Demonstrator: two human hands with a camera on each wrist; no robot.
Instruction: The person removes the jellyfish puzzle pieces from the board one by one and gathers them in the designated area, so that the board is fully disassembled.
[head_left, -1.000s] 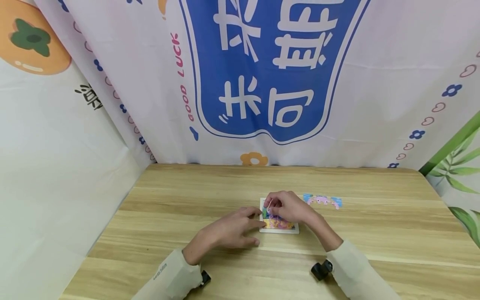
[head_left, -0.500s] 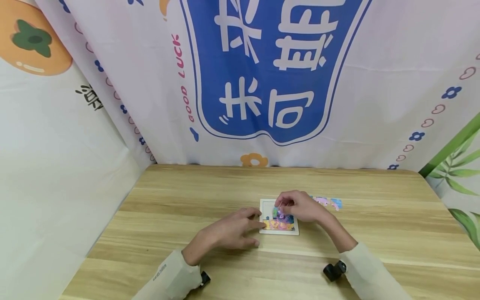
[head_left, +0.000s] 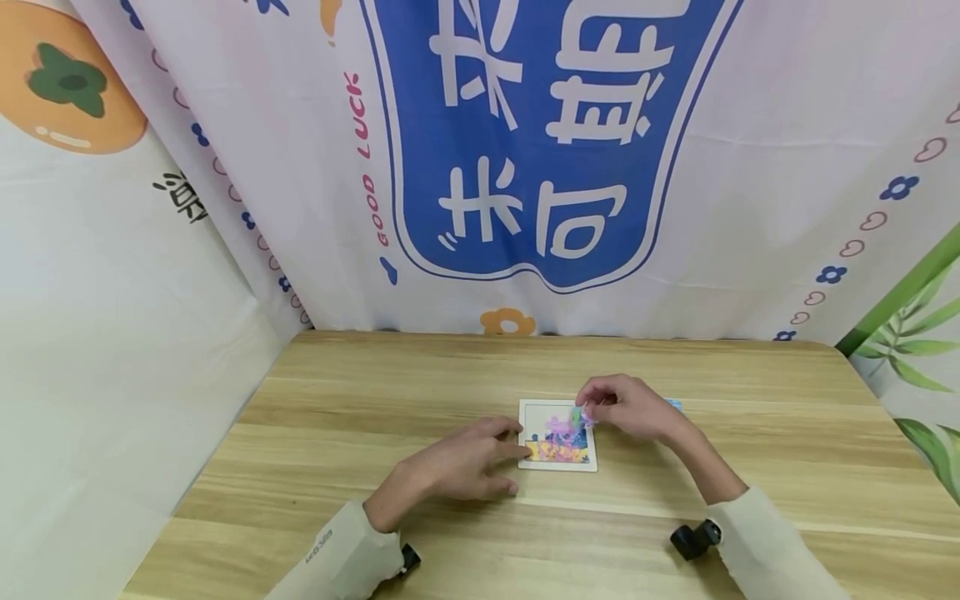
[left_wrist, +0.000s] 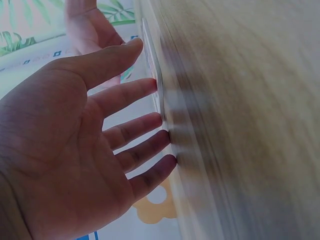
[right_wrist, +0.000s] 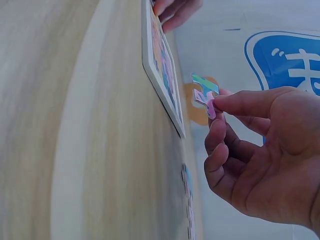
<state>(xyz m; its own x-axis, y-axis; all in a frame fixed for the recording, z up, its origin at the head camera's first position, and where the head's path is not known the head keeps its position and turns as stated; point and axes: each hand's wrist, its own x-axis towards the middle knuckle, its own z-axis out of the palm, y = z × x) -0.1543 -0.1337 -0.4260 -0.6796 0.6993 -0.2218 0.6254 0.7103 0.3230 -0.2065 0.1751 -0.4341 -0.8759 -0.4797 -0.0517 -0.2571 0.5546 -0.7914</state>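
A white-framed jigsaw puzzle tray (head_left: 558, 467) lies on the table with colourful pieces fitted along its lower part; the upper left shows bare white. My left hand (head_left: 468, 460) rests at the tray's left edge, fingers spread and fairly straight, fingertips touching the rim, as the left wrist view also shows. Between thumb and fingers my right hand (right_wrist: 265, 145) pinches a green and pink jigsaw piece (right_wrist: 206, 95), held above the tray's right side. Beyond the right hand, more pieces (head_left: 675, 405) lie on the table, mostly hidden by that hand in the head view.
The wooden table (head_left: 375, 392) stretches out around the tray. Behind it hangs a printed white cloth (head_left: 720, 250), with another white cloth at the left. A small black device (head_left: 693, 540) sits at the right wrist.
My right hand has moved rightward across the tray with the jigsaw piece in its pinch, uncovering the upper left of the tray. The left hand has stayed at the tray's edge.
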